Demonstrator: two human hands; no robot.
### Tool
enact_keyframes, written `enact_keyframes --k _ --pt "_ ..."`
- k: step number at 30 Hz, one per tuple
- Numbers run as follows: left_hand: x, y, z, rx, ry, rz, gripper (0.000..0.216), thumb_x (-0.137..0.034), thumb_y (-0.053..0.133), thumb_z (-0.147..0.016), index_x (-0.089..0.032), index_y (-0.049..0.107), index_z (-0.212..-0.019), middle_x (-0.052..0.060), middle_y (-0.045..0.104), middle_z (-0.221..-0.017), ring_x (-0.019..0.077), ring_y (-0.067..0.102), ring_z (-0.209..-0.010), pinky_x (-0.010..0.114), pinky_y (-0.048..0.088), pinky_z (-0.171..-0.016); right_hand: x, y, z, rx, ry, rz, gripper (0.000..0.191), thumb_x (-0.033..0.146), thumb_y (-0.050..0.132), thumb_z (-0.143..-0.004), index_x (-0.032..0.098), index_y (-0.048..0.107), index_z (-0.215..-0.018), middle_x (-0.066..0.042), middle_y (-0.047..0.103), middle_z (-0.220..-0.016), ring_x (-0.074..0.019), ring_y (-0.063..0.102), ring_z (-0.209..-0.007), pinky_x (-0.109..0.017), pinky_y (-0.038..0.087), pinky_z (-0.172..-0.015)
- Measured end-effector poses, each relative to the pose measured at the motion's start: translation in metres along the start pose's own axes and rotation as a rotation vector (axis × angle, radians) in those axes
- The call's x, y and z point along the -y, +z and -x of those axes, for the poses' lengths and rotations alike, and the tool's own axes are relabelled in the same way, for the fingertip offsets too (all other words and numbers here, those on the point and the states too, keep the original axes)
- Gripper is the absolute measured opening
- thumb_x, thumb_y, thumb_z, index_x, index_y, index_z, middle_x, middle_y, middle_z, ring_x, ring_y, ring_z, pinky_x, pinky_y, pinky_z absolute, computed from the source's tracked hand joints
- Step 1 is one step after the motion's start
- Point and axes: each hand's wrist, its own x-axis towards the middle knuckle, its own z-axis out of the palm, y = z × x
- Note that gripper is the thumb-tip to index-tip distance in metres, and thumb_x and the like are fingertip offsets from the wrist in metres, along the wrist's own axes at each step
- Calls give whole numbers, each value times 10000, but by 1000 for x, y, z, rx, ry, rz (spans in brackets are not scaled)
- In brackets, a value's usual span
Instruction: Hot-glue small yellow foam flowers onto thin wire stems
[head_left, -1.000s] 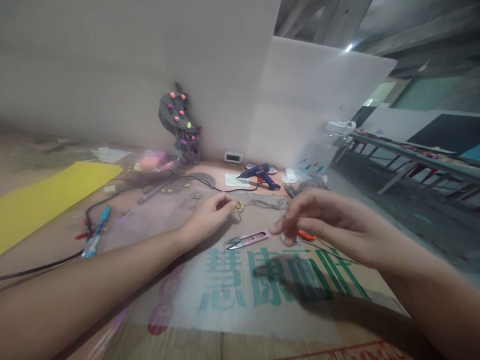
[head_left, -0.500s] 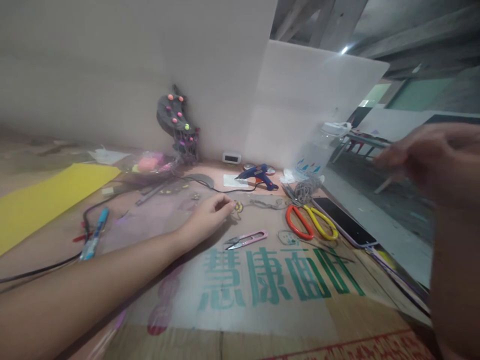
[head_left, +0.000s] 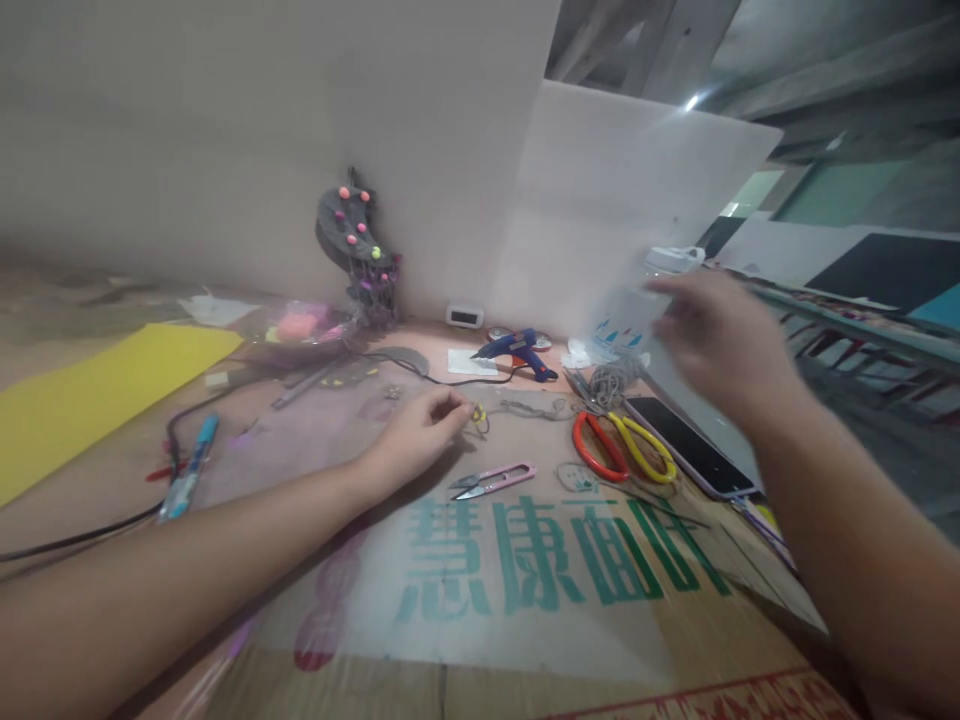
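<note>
The fingertips of my left hand are pinched together on a small yellow-and-grey piece, held just over the table. A loop of thin cord seems to hang from it. My right hand is raised at the right, in front of the water bottle. Its fingers are drawn together, slightly blurred, and whatever they hold does not show. Below my left hand lie pink thread snips. Scissors with red and yellow handles rest farther right, by a bundle of grey cord.
A blue glue gun stands at the back, its cable running left. A phone lies near the right edge. A grey moon ornament with colored balls leans on the wall. At left are a yellow sheet and a blue pen.
My right hand has swung inward from the far right to in front of the bottle. My left hand stays nearly where it was, still pinching the small piece.
</note>
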Motion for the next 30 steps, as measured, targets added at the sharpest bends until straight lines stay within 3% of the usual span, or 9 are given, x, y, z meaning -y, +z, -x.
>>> enact_keyframes --k 2,4,7,9,15,20,23,26,30 --pt "-4 0 2 16 28 -32 215 -362 530 -846 -170 570 -759 26 620 -761 183 587 -752 281 451 -692 40 21 8 135 11 -202 298 186 544 -868 234 630 -1150 -42 693 -880 -184 615 -715 -337 463 -694" --pt "-7 0 3 32 58 -82 215 -351 514 -857 -167 576 -762 30 625 -778 186 583 -774 284 446 -706 65 40 19 381 9 -368 225 225 519 -894 203 669 -1060 -9 665 -697 -154 606 -634 -291 449 -638" --pt "-9 -1 4 39 75 -139 213 -328 490 -872 -163 584 -777 32 624 -794 184 574 -786 289 435 -722 77 64 35 559 113 -667 259 317 469 -933 164 675 -964 10 617 -589 -122 572 -542 -264 457 -604" --pt "-8 -1 4 44 78 -154 213 -324 482 -877 -162 580 -779 31 618 -793 182 569 -787 290 429 -723 75 77 42 610 242 -928 305 392 474 -932 150 653 -979 -17 666 -659 -134 619 -604 -280 492 -649" --pt "-8 -1 5 50 91 -175 198 -303 488 -876 -161 576 -769 26 610 -793 173 561 -773 286 421 -717 69 104 55 661 574 -1434 462 560 572 -840 136 642 -1010 -97 716 -846 -165 671 -691 -320 531 -671" --pt "-9 0 6 56 109 -162 200 -302 490 -878 -161 578 -766 32 619 -787 183 575 -792 295 438 -733 78 105 59 506 586 -1231 347 475 736 -723 152 622 -777 33 580 -592 -74 500 -476 -196 390 -450" --pt "-8 0 5 50 92 -136 194 -306 502 -869 -163 581 -763 31 622 -771 184 584 -779 299 459 -729 76 96 56 487 523 -1177 390 498 721 -733 173 523 -647 71 485 -492 -70 460 -443 -208 403 -481" --pt "-7 0 4 39 58 -84 195 -320 507 -864 -164 584 -777 26 618 -754 182 590 -764 296 474 -715 64 79 48 814 368 -1286 496 590 582 -819 189 459 -554 75 395 -416 -108 531 -485 -293 493 -656" --pt "-7 0 4 49 74 -62 193 -323 514 -853 -163 573 -764 23 604 -754 175 579 -762 292 467 -714 44 65 42 1390 96 -1248 470 580 561 -843 156 576 -643 54 511 -474 -82 515 -484 -346 470 -852"
